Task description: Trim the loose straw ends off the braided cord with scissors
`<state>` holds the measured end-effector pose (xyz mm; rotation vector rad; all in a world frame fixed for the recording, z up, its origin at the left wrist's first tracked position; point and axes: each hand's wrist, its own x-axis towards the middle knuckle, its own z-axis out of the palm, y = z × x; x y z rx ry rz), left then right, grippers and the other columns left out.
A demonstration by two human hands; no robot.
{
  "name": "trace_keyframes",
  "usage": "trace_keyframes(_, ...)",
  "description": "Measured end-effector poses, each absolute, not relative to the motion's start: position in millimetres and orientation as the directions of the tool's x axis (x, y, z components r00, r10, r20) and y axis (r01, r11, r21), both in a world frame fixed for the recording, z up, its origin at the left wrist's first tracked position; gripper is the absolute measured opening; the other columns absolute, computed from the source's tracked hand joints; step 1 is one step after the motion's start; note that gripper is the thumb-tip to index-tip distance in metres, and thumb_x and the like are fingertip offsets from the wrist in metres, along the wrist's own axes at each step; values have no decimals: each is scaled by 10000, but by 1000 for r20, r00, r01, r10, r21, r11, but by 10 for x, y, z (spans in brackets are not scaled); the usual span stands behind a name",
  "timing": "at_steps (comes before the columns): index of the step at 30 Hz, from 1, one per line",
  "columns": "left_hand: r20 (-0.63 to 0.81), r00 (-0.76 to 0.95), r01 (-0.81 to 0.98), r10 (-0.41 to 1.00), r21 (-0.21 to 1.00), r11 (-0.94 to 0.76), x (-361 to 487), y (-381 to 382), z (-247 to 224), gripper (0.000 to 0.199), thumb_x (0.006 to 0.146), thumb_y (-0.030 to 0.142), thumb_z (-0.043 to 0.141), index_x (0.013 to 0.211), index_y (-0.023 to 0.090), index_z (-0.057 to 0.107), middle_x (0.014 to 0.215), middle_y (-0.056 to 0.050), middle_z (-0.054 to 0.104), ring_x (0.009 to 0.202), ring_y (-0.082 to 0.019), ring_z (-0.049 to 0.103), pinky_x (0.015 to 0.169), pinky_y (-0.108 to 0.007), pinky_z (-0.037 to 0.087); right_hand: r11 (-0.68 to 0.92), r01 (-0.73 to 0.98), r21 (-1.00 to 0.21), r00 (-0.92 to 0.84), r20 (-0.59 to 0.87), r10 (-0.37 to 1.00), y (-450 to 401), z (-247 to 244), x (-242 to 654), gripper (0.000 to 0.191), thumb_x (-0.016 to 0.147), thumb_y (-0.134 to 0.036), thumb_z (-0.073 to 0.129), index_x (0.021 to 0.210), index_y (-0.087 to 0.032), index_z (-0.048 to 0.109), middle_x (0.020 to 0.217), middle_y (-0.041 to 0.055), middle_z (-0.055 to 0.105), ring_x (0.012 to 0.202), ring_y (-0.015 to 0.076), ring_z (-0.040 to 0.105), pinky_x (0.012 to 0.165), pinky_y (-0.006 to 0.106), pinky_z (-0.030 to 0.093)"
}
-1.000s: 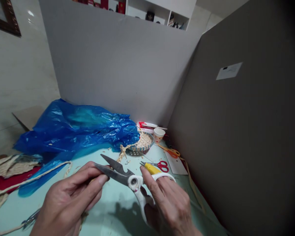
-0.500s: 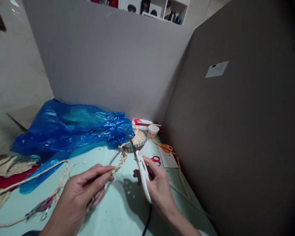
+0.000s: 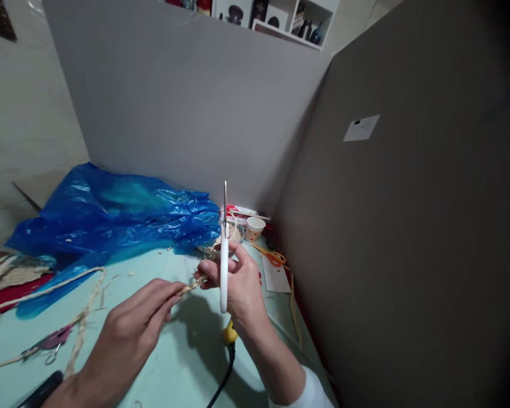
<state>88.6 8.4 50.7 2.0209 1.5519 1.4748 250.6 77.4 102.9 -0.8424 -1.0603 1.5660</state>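
My left hand [image 3: 136,317] is closed, pinching a braided straw cord [image 3: 191,287] between thumb and fingers. My right hand [image 3: 244,289] holds white-handled scissors [image 3: 224,266], seen edge-on with the blades pointing up and away. The thumb and fingertips of that same hand touch the braid further along, just past the left fingertips. Behind the right hand sits a small woven round piece [image 3: 237,233], mostly covered by the hand and scissors.
A crumpled blue plastic bag [image 3: 123,209] lies along the back panel. To the right are a paper cup [image 3: 255,228], orange scissors [image 3: 275,259] and a white card [image 3: 276,276]. A yellow object with a black cable [image 3: 229,333] lies below my right hand. Straw strands [image 3: 85,311] lie at left.
My right hand has moved left and forward to the braid, and the scissors have turned upright. Its fingertips now meet the cord. The view has shifted a little.
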Motion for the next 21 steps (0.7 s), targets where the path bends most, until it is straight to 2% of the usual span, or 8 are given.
trace_keyframes(3,623,53,706,781,530,-470,847,90,347,274,955,123,469,1064,233,695,902,-33,769,807,-157,754,741,-206,562,-131,-321,-938,-277,-39,960,817,944,2473,692,483,-436,983,972,-183,563,623,2,755,523,134,681,568,235,589)
trace_keyframes(6,613,131,787,779,414,-458,851,75,226,346,937,40,404,1047,234,668,900,-41,767,817,-183,765,753,-257,589,-160,-270,-950,-291,-77,953,839,856,2476,703,461,-439,997,971,-168,595,686,38,780,590,157,708,617,261,607)
trace_keyframes(8,591,155,834,792,351,-425,882,59,202,341,935,32,408,1065,241,644,888,-37,749,784,-203,751,705,-293,589,-154,-228,-961,-286,-85,954,867,808,2495,715,443,-415,1009,985,-163,617,717,52,789,618,163,711,621,252,595)
trace_keyframes(12,557,195,880,808,264,-394,975,14,243,239,969,86,424,950,245,602,809,-17,699,672,-222,704,602,-347,563,-102,-158,-982,-246,-61,967,916,765,2536,681,432,-378,1019,967,-172,651,679,23,760,561,139,648,554,217,529)
trace_keyframes(16,531,225,890,817,229,-394,1053,-30,280,241,984,105,409,880,230,588,773,-27,688,632,-252,694,555,-395,568,-81,-128,-988,-219,-52,974,898,743,2555,646,386,-343,1025,902,-182,670,631,0,719,535,148,619,526,234,515)
trace_keyframes(21,473,177,890,863,298,-345,1058,-42,320,162,972,158,506,863,213,612,762,-35,721,633,-271,719,589,-417,606,-72,-86,-994,-244,-49,969,883,656,2596,563,457,-360,1016,897,-192,708,674,30,738,566,166,646,537,247,524)
